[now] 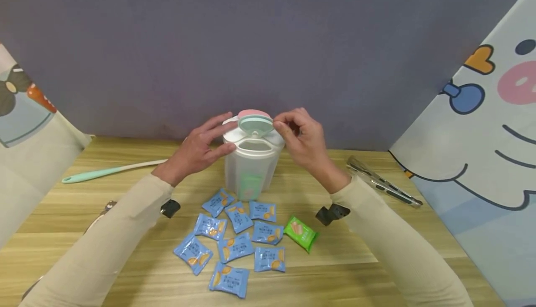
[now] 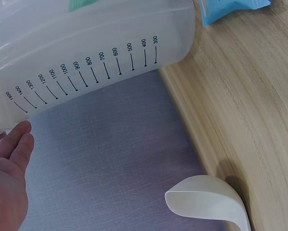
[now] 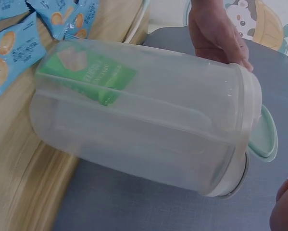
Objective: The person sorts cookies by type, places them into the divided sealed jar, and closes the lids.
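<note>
A translucent storage canister (image 1: 231, 172) with a white lid (image 1: 232, 135) stands upright on the table, measuring marks along its side. Inside it, at the bottom, lies a green snack packet (image 3: 86, 72). The mint-green flap (image 1: 256, 124) on the lid is raised, showing an opening behind its front rim; a pink flap (image 1: 253, 112) sits behind it. My right hand (image 1: 304, 139) pinches the mint flap's right edge between thumb and index finger. With fingers extended, my left hand (image 1: 201, 145) rests on the lid's left side, thumb at the front rim.
Several blue snack packets (image 1: 235, 247) lie spread before the canister, with one green packet (image 1: 300, 233) to their right. A mint-handled ladle (image 1: 96, 174) lies left, metal tongs (image 1: 383, 183) right. A grey wall (image 1: 268, 42) rises behind.
</note>
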### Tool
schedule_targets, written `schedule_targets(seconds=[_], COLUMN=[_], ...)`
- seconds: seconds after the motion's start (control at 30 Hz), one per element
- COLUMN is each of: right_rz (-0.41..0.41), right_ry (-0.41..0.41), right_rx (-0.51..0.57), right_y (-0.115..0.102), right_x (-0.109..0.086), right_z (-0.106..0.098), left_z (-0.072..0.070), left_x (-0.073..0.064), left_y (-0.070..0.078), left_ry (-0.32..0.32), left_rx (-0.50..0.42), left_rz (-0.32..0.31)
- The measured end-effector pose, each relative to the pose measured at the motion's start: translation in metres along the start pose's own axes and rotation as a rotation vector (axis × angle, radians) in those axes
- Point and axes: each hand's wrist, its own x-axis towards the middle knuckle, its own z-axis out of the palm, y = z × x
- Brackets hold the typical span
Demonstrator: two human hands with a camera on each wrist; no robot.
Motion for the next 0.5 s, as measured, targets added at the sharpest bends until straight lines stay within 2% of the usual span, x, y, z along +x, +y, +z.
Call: schedule_targets(seconds=[0.2,0.5], right_rz=[0.053,0.145], right_ry=[0.005,-0.096], right_rx=[0.004,-0.027], right_y=[-0.004,-0.008], right_x=[-0.015,-0.056], right_z=[-0.011,-0.03], left_z=[0.001,-0.001], left_x=[0.0,0.0], left_y=[0.001,0.001], left_ry=[-0.005,0.0], left_rx=[-0.005,0.003], left_rz=[0.002,0.003])
